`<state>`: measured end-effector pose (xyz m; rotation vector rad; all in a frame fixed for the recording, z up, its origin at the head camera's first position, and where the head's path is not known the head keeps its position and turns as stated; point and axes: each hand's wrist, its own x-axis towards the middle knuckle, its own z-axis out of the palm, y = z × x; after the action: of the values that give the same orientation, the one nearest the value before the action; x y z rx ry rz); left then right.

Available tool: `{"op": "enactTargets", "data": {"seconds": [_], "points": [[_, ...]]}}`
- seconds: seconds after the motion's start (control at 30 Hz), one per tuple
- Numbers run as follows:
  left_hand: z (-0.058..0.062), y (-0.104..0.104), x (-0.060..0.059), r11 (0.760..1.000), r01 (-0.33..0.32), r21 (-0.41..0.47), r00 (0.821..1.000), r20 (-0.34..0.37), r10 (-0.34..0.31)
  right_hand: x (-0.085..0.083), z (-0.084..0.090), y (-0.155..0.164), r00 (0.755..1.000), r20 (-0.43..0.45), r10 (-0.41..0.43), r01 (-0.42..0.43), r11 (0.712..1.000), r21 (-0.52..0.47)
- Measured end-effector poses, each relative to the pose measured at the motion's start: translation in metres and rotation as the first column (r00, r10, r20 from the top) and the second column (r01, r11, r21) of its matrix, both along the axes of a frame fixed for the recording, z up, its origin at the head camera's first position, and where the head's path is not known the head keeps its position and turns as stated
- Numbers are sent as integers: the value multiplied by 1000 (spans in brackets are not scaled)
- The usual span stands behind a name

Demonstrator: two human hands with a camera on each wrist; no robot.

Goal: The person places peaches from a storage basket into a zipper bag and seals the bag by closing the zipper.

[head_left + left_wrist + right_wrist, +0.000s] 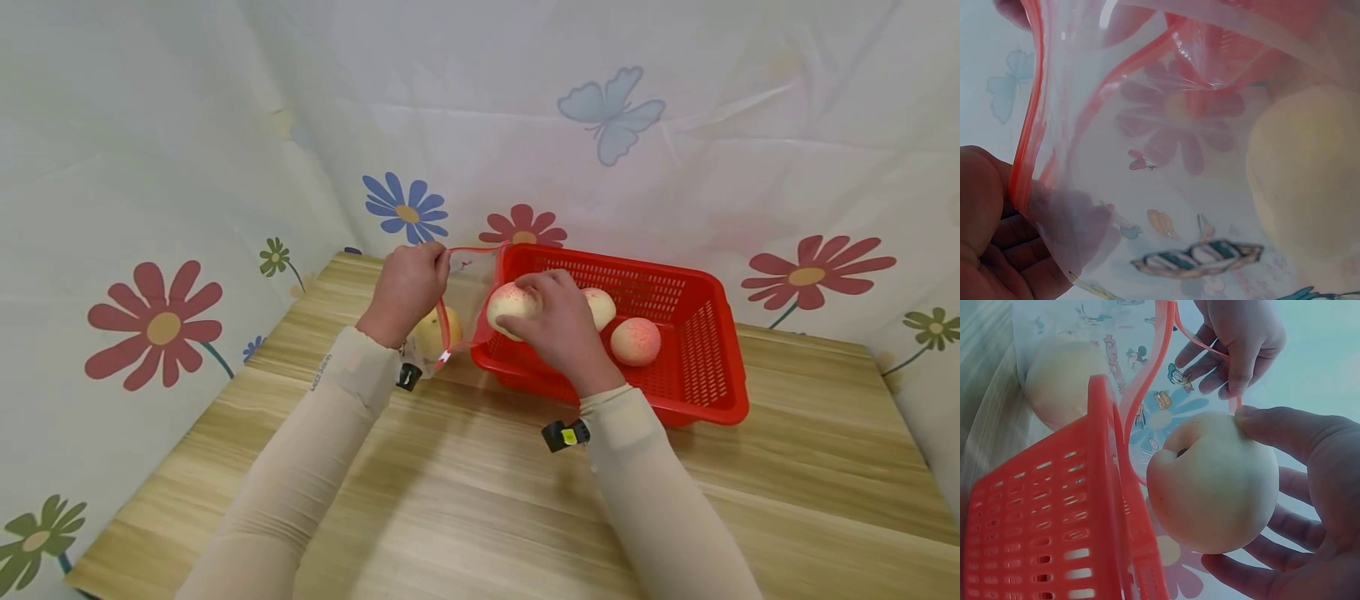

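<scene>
Peach in the right hand is sitting just above the near-left corner of the red basket, right beside the mouth of the clear zip bag. The right hand's fingers are curling around the fruit from above and behind, and in the right wrist view the thumb and fingers are wrapping a pale peach whose stem dimple is facing the basket wall.

The left hand is pinching the bag's red zip edge and holding it up, so the bag is hanging open next to the basket. In the left wrist view the fingers are gripping the red strip with the printed plastic stretching across the frame. One yellowish peach is lying inside the bag already, low down near the desk.

Two more peaches are resting in the basket: one near its middle, another partly hidden behind the right hand. A flower-printed cloth is hanging behind the desk.
</scene>
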<state>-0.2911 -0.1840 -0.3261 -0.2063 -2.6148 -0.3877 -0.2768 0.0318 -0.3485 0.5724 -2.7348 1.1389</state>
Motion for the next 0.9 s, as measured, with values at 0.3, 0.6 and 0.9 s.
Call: {"op": "enactTargets", "data": {"seconds": [0.3, 0.6, 0.9], "points": [[2, 0, 2, 1000, -1, -2, 1000, 2, 1, -1, -1, -5, 1000, 3, -1, 1, 1000, -3], [2, -1, 1, 1000, -9, 7, 1000, 20, 9, -3, -5, -9, 1000, -25, 18, -18, 1000, 1], [2, 0, 2, 1000, -20, 0, 999, 33, 20, -1, -6, -11, 999, -47, 26, -27, 1000, -15]]}}
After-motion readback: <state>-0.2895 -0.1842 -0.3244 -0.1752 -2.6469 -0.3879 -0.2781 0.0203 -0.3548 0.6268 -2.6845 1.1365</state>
